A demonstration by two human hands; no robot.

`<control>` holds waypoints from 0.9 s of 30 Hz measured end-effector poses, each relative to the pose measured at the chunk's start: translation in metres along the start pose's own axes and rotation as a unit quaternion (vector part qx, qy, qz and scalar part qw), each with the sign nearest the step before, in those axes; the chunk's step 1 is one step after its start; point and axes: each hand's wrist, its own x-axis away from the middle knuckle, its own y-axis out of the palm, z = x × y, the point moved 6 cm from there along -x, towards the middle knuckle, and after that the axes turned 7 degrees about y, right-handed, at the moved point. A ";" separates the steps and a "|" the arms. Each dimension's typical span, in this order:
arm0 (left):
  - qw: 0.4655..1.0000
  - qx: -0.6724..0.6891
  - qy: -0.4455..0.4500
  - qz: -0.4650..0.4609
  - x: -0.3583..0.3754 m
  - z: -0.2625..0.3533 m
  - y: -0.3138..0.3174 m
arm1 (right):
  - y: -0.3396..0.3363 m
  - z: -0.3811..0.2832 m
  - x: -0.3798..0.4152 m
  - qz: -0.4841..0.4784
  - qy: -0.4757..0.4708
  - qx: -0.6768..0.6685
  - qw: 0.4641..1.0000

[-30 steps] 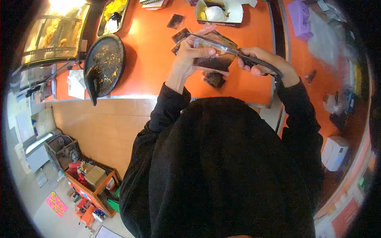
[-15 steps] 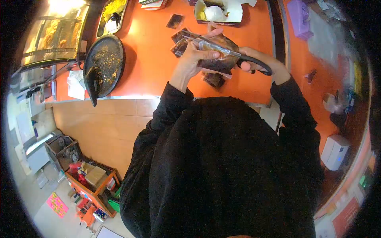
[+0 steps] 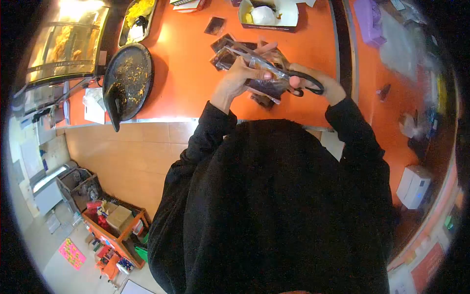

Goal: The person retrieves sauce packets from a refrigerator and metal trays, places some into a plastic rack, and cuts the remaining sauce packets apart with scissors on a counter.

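My left hand (image 3: 235,81) pinches a clear plastic sachet (image 3: 268,88) filled with dark sauce, its thumb lying across the upper part. In my right hand (image 3: 320,80) is a pair of scissors with black handles (image 3: 313,86). The blades point left along the sachet's top edge and are mostly hidden by plastic and fingers. Several more dark sachets (image 3: 223,60) lie on the orange counter under and beside my left hand. One small sachet (image 3: 214,25) sits apart, farther back. Behind my hands stands a paper box (image 3: 274,27) holding white rice and some yellow food.
A black stone mortar (image 3: 128,81) with a pestle (image 3: 112,105) stands on the left, near the orange counter's (image 3: 181,63) front edge. Behind it are a metal tray (image 3: 149,24) of yellow food and a lit glass display case (image 3: 68,44). A purple container (image 3: 368,22) is at right.
My right hand and the scissors have moved slightly left, closer to my left hand, with the handles more closely over the sachet. The sachet has tilted a little.
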 end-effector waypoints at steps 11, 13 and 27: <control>0.822 -0.557 0.037 0.113 0.050 -0.025 -0.061 | -0.068 0.104 0.038 0.225 0.060 0.434 0.870; 0.761 -0.642 0.040 0.088 0.058 -0.032 -0.073 | -0.089 0.126 0.043 0.370 0.053 0.565 0.736; 0.954 -0.253 0.026 0.159 0.035 -0.062 -0.038 | -0.004 0.050 -0.063 0.223 -0.003 0.367 0.903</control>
